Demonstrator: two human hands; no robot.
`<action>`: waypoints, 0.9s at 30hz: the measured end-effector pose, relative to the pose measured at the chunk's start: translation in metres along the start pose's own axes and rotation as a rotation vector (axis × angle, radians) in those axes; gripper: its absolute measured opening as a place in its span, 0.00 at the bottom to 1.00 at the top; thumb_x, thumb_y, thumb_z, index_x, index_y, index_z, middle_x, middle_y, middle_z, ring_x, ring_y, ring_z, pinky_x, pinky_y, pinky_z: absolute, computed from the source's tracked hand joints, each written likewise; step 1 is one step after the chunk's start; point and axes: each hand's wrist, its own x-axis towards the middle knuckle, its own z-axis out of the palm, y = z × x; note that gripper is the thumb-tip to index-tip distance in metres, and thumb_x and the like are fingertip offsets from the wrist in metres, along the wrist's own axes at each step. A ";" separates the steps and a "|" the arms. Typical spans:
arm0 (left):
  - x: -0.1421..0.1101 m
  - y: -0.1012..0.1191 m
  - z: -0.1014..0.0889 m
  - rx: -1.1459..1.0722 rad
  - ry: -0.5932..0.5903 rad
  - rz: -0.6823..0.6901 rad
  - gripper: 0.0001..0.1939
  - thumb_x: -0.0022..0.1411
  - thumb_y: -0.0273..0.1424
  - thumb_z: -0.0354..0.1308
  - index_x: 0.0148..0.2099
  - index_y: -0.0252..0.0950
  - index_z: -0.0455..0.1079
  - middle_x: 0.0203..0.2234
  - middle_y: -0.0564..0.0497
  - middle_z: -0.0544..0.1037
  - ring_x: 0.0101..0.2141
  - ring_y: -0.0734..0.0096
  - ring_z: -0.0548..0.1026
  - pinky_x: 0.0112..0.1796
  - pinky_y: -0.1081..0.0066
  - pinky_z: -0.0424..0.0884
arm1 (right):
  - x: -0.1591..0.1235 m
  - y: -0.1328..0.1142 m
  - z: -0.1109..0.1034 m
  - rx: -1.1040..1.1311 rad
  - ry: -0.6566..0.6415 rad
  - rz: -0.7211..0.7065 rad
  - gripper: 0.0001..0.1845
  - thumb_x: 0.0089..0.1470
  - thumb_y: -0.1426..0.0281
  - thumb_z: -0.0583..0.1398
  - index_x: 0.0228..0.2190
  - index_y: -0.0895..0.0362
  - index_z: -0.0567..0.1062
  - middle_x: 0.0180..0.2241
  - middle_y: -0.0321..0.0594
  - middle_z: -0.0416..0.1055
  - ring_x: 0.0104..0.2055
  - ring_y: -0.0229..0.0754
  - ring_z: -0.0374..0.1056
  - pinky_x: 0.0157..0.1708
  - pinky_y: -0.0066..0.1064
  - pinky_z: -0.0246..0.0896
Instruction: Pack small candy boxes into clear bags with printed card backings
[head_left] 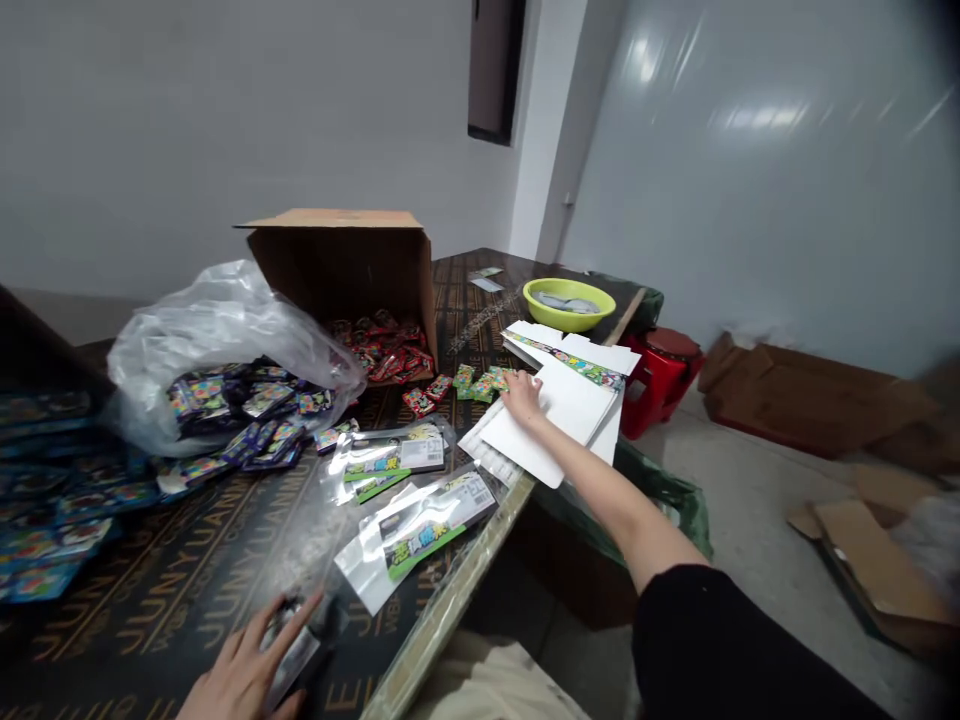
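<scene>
My right hand (523, 396) reaches across white card sheets (570, 405) at the table's edge. Its fingers are curled beside small green packets (480, 384); whatever they grip is hidden. Low in the view, my left hand (247, 665) has its fingers spread over a blurred clear-and-dark package (296, 660) on the table. Between the hands lie printed clear pouches (435, 520) with green lower edges, and more pouches (394, 455) behind them. Two red packets (418, 402) lie close to the green ones. A strip printed with colourful figures (577, 362) crosses the white sheets.
A tipped carton (341, 222) holds red packets. Beside it, a clear plastic bag (217, 310) spills purple packets. Blue packets (52, 500) pile up at left. A yellow-green basin (568, 318) stands farther back. Right of the table are a red stool (660, 375) and flattened cardboard (795, 400).
</scene>
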 end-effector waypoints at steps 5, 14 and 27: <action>0.009 0.010 -0.011 0.068 -0.060 -0.009 0.27 0.46 0.32 0.53 0.51 0.38 0.66 0.51 0.41 0.65 0.51 0.53 0.64 0.49 0.59 0.61 | -0.043 -0.046 0.004 0.246 -0.011 -0.226 0.31 0.46 0.70 0.60 0.53 0.54 0.59 0.49 0.42 0.64 0.51 0.42 0.59 0.48 0.32 0.54; -0.018 0.059 -0.028 -0.801 0.398 -0.229 0.32 0.49 0.43 0.58 0.56 0.38 0.61 0.51 0.41 0.67 0.49 0.55 0.66 0.48 0.56 0.62 | -0.154 -0.140 -0.004 0.978 -0.435 -0.608 0.35 0.41 0.68 0.65 0.51 0.53 0.60 0.45 0.41 0.67 0.48 0.44 0.63 0.50 0.36 0.53; -0.060 0.085 -0.023 -1.227 0.363 -0.298 0.14 0.51 0.39 0.59 0.27 0.31 0.74 0.17 0.53 0.71 0.20 0.75 0.68 0.24 0.76 0.63 | -0.193 -0.191 0.016 0.749 -0.780 -0.837 0.38 0.44 0.56 0.62 0.54 0.52 0.56 0.37 0.40 0.68 0.37 0.43 0.65 0.39 0.35 0.59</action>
